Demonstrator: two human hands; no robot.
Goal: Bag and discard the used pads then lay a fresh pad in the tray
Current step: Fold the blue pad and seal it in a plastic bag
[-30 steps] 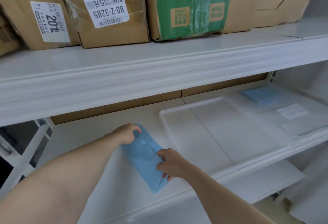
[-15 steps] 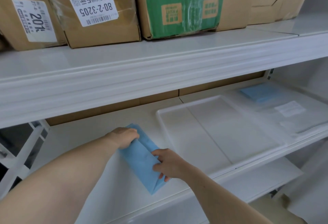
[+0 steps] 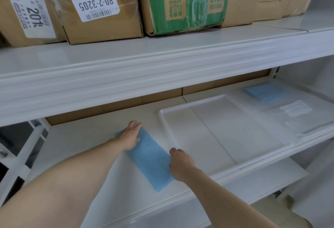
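Head view: folded blue pad lies flat on the white lower shelf, just left of the white tray. Its long axis runs diagonally, from the far-left end under the left hand to the near-right end close to the shelf's front edge. Pad appearance: light blue, a long narrow rectangle, with a smooth matte surface and straight edges.

Left hand rests palm-down on the far end of the pad, fingers straight and spread, pointing away from the person; this grip is flat and holds nothing. Right hand sits at the pad's right long edge near its near end, fingers curled; whether they pinch the edge cannot be told, as the fingertips are hidden beneath the hand.

Tray stands beside the pad and apart from both hands. A clear plastic bag containing a blue pad stack lies on the same shelf, right of the tray. Cardboard boxes stand on the upper shelf.
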